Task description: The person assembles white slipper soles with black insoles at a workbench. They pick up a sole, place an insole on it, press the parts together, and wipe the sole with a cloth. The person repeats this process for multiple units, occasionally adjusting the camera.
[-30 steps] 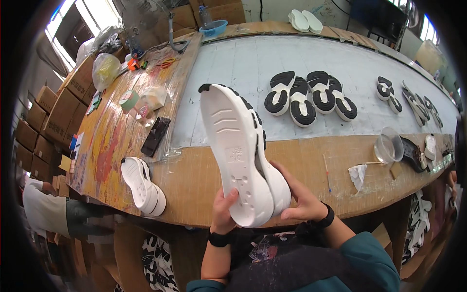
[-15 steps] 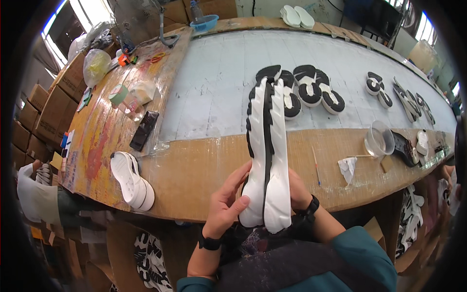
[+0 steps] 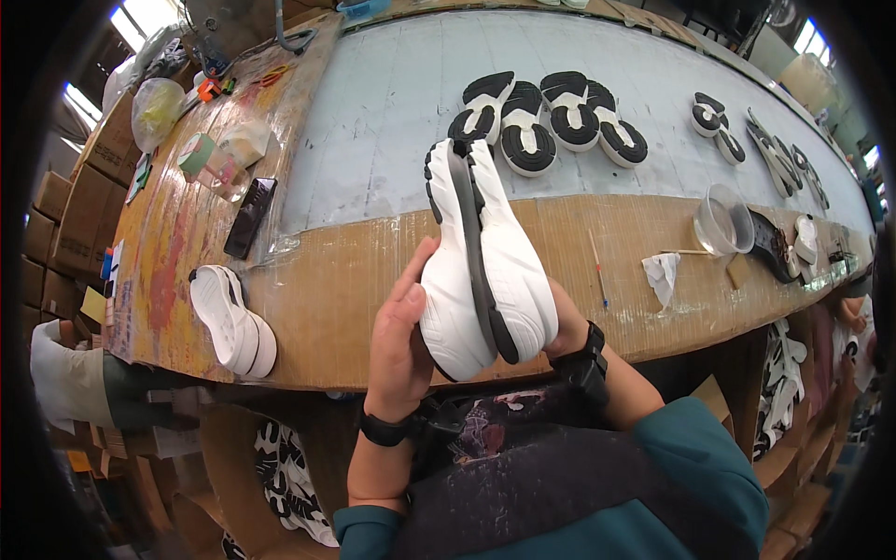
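Observation:
Between my hands is a pair of white shoe soles with black parts, pressed together and standing on their edges, heels toward me. My left hand is closed on the left side of the pair, its thumb along the sidewall. My right hand grips the right side, its fingers mostly hidden behind the sole. Just beyond the held pair, several black-and-white soles lie tread up on the pale table surface. A single white sole rests at the left on the table's near edge.
A black phone and a tipped clear cup with a green label are at left. To the right are a thin brush, crumpled paper and a clear plastic tub. Boxes of soles stand below the table.
The held pair has tilted and turned, showing more of its sidewalls and the black bottom edges. Both hands have shifted up with it, and the view has tipped downward.

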Motion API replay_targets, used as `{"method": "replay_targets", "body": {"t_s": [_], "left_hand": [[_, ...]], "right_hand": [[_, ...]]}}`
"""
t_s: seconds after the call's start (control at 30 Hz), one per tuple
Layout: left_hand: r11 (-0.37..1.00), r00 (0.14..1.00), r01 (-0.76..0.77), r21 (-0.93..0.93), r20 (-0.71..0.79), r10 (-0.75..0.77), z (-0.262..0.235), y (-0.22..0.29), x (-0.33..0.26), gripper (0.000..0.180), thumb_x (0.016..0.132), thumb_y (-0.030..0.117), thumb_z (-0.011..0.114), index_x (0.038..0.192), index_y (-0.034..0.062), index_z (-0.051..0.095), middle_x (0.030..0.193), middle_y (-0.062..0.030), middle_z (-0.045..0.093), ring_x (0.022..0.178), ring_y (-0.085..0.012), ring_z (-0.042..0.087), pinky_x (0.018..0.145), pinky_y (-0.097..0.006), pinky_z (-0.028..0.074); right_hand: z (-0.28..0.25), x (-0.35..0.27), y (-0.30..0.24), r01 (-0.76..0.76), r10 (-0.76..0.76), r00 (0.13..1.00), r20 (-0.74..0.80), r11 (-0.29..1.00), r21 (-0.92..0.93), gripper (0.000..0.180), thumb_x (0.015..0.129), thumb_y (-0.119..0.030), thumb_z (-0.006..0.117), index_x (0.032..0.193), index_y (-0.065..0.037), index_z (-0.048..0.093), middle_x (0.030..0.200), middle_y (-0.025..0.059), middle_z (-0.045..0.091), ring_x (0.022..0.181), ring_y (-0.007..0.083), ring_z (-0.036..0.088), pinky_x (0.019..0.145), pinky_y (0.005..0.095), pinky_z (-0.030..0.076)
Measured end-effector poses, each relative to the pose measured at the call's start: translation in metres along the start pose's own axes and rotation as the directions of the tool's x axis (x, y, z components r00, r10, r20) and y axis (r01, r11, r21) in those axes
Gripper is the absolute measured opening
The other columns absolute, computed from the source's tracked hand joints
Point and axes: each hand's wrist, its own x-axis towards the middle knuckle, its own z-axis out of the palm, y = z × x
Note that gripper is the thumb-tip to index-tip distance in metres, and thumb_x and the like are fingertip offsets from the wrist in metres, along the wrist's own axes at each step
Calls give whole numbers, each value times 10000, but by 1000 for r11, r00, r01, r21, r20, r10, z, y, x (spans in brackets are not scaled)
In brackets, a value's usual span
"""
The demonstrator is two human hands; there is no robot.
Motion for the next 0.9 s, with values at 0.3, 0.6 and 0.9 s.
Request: {"method": "replay_targets", "body": {"t_s": [0.3, 0.6, 0.9], "left_hand": [[944, 997, -42, 328, -45, 60, -35, -4, -14, 685, 788, 179, 615, 1320, -31, 238, 1305, -170, 353, 1194, -223, 365, 960, -319, 325], [804, 979, -176, 567, 13, 206, -17, 9, -52, 840, 654, 202, 737, 1327, 21, 269, 1159, -56, 360, 917, -123, 404, 699, -231, 392], [880, 987, -65, 471, -102, 127, -19, 2, -45, 804, 689, 211, 716, 1322, 3, 266, 1200, -96, 346, 956, -139, 420, 747, -240, 407]], "right_hand": [[-8, 7, 6, 91, -65, 994, 90, 938, -335, 393, 917, -244, 407, 1209, 18, 391, 1121, 100, 521, 983, 144, 534, 830, 284, 444], [-4, 13, 23, -173, 166, 961, 222, 985, 15, 386, 917, -198, 401, 1243, 6, 362, 1118, 100, 515, 958, 154, 543, 815, 292, 453], [-10, 14, 22, -194, 188, 968, 165, 981, 17, 379, 911, -185, 416, 1242, -8, 364, 1098, 91, 523, 941, 145, 543, 808, 280, 454]]}}
